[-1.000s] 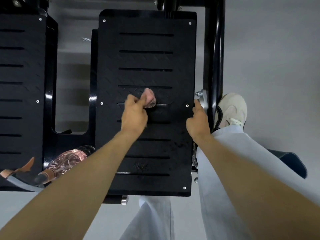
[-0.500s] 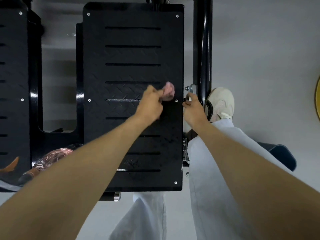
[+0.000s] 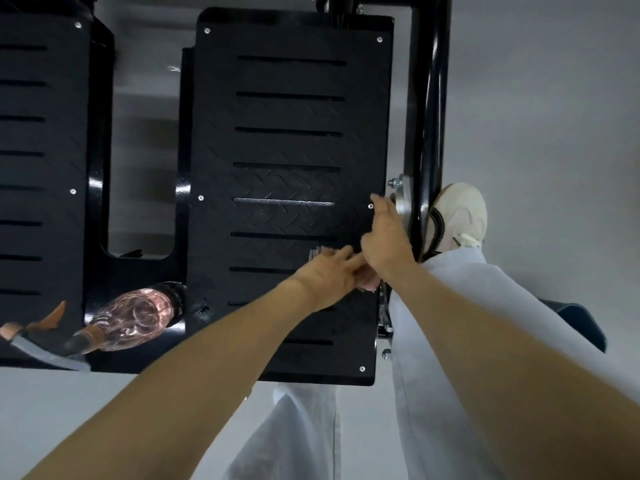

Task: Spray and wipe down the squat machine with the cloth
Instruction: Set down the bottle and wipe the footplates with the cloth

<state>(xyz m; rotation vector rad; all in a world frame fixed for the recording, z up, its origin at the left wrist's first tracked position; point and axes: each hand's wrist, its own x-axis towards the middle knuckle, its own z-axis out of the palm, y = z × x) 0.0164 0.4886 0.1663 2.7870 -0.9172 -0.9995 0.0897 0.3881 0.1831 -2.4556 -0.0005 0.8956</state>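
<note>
The squat machine's right black footplate (image 3: 287, 147), ribbed with slots, fills the middle of the head view. My left hand (image 3: 329, 275) lies low on its right side and holds the pink cloth (image 3: 369, 285) against the plate; only a scrap of cloth shows under the fingers. My right hand (image 3: 384, 237) is just beside and above it, touching my left fingers. It grips the plate's right edge with the thumb lying on the plate near a screw; its other fingers are hidden behind the edge.
A pink spray bottle (image 3: 135, 315) with an orange trigger lies on the black frame at lower left. A second footplate (image 3: 38, 168) is at far left. A black upright post (image 3: 429, 109) and my shoe (image 3: 460, 213) are to the right, with grey floor around.
My left hand has drawn the cloth down and right across the plate until it meets my right hand. My right hand has stayed on the plate's right edge.
</note>
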